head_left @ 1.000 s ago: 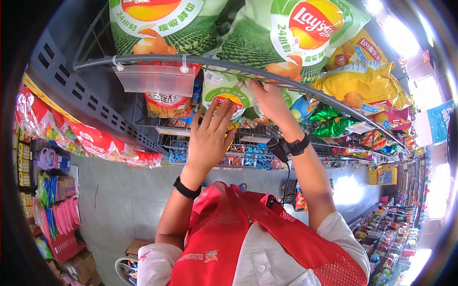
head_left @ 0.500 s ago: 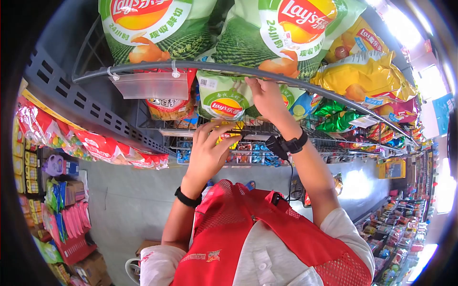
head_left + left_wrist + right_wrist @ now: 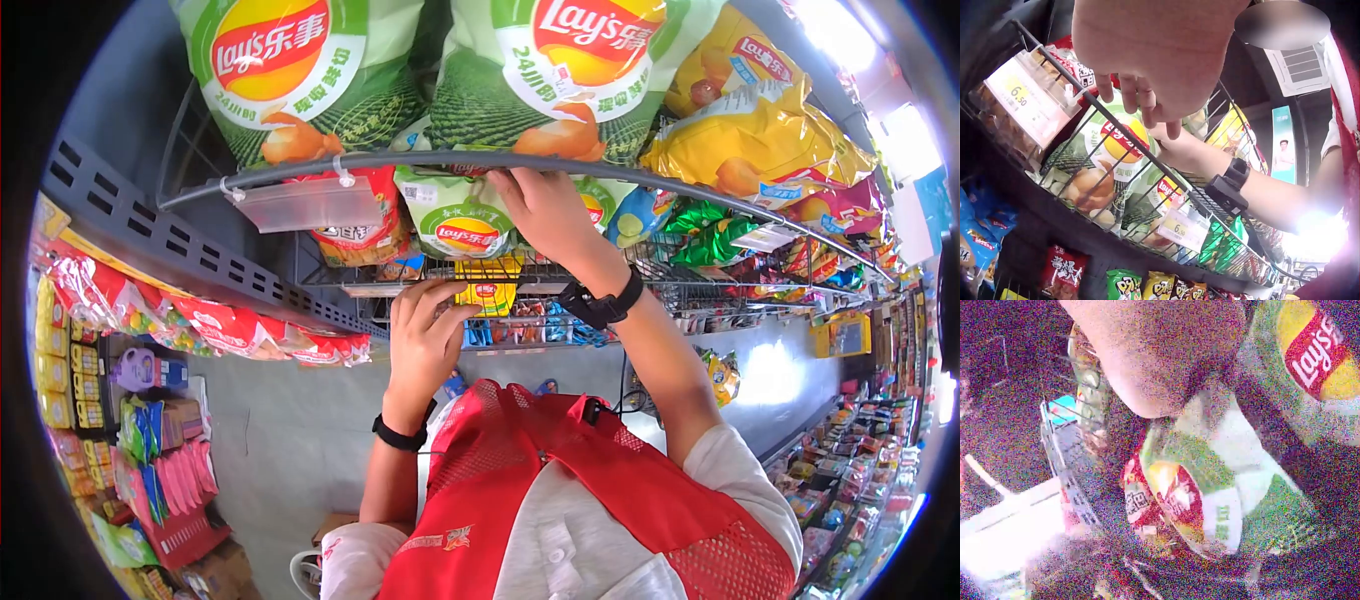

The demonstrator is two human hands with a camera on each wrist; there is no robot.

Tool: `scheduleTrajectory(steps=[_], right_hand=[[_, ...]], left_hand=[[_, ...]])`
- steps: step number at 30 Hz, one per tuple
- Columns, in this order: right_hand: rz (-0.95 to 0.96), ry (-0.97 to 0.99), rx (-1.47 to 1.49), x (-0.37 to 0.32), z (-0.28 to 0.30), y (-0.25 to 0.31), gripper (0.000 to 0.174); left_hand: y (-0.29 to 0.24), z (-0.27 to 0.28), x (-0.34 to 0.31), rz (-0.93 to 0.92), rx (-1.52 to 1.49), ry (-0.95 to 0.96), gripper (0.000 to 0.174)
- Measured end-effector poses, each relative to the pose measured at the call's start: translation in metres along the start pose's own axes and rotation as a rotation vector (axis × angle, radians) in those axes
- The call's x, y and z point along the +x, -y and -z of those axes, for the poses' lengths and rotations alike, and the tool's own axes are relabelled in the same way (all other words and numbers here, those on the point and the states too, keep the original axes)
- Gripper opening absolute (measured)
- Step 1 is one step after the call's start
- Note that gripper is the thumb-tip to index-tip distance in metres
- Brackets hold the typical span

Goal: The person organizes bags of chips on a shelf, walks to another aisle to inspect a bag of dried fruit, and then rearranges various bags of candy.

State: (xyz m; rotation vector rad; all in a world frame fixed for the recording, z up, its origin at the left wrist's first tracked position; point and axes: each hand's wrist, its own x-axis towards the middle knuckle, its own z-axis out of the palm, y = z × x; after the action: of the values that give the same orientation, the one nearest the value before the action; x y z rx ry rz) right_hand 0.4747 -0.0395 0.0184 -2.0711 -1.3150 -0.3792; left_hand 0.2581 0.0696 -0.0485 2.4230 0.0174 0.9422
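Note:
Behind the wire rim of the lower basket stands a green Lay's bag, its oval label facing out. My right hand pinches near the bag's top edge; its fingertips are partly hidden. In the right wrist view, that hand covers the top of a green bag. My left hand holds nothing, its fingers loosely bent just in front of the basket. The left wrist view has the left hand above the basket, with green Lay's bags behind the wires.
Above, a curved wire rim holds large green Lay's bags and yellow bags. A clear label holder hangs from it. A perforated grey panel is at the left, with red packets beneath.
My left hand has come off the front of the green bag and moved down, its fingers now bent. The right hand stays by the bag's top. The head view has shifted slightly.

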Motion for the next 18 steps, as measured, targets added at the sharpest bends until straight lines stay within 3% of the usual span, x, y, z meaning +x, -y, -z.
scheduleTrajectory(steps=[4,5,10,13,16,18], right_hand=[[0.009,-0.176,0.015,-0.027,0.024,0.015,0.038],[0.001,-0.108,0.028,-0.038,0.030,0.011,0.044],[-0.263,-0.225,0.028,-0.090,0.049,-0.008,0.043],[-0.437,-0.361,0.174,-0.104,0.052,-0.031,0.048],[-0.574,-0.372,0.457,-0.118,0.040,-0.066,0.054],[-0.602,-0.197,0.444,-0.125,0.035,-0.083,0.058]], left_hand=[[-0.005,0.000,0.002,0.029,0.007,0.002,0.027],[-0.006,-0.001,0.003,0.034,0.009,-0.007,0.026],[-0.009,-0.007,0.023,0.167,-0.025,-0.109,0.026],[-0.009,-0.010,0.042,0.224,-0.063,-0.130,0.044],[-0.001,-0.018,0.055,0.239,-0.033,-0.143,0.062],[-0.002,-0.026,0.063,0.242,0.016,-0.159,0.069]])
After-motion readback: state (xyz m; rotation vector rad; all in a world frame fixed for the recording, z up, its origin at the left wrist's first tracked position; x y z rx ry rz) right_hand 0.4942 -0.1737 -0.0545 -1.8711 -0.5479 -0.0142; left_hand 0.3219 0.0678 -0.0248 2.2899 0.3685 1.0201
